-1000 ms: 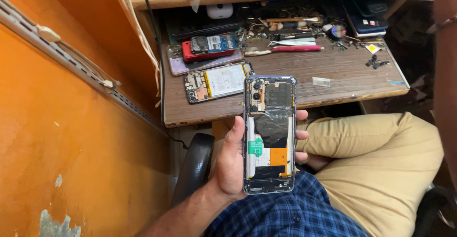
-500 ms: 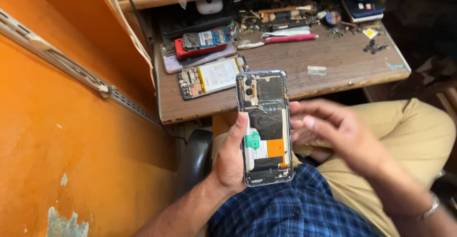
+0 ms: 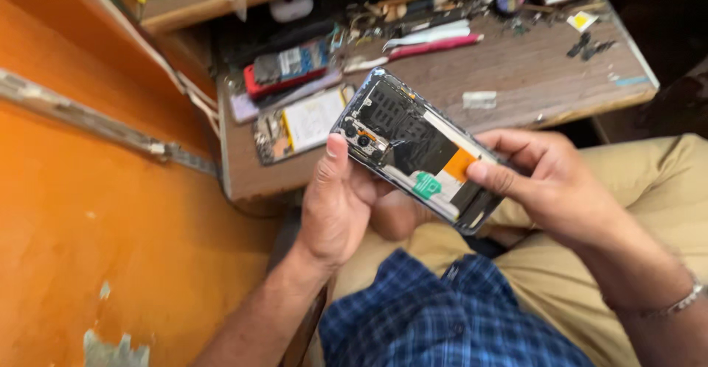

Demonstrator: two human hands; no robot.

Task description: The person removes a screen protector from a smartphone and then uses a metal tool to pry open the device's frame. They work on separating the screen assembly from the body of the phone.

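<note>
Both hands hold an opened phone (image 3: 420,162) above the person's lap, just in front of the near edge of the wooden surface (image 3: 531,87). The phone lies tilted, its camera end up and to the left, its back cover off so that dark shielding, an orange patch and a green tab show. The left hand (image 3: 341,208) grips the camera end, the thumb pressed along the left edge beside the lenses and the fingers curled beneath the body. The right hand (image 3: 549,186) pinches the lower right end, the thumb on the face near the orange patch and the fingers wrapped round the far edge; a metal bracelet (image 3: 675,304) sits on that wrist. On the surface behind the phone lies a second opened phone (image 3: 302,122) with a pale battery showing, and just beyond it a red phone (image 3: 287,68), also open. Farther back a pink tool (image 3: 435,44) and a white tool (image 3: 428,33) lie side by side among a clutter of small parts too blurred to tell apart. A small white scrap (image 3: 479,99) rests near the middle of the surface. An orange wall (image 3: 81,219) fills the left side. Below the hands show tan trousers (image 3: 649,190) and a blue checked shirt (image 3: 435,315).
</note>
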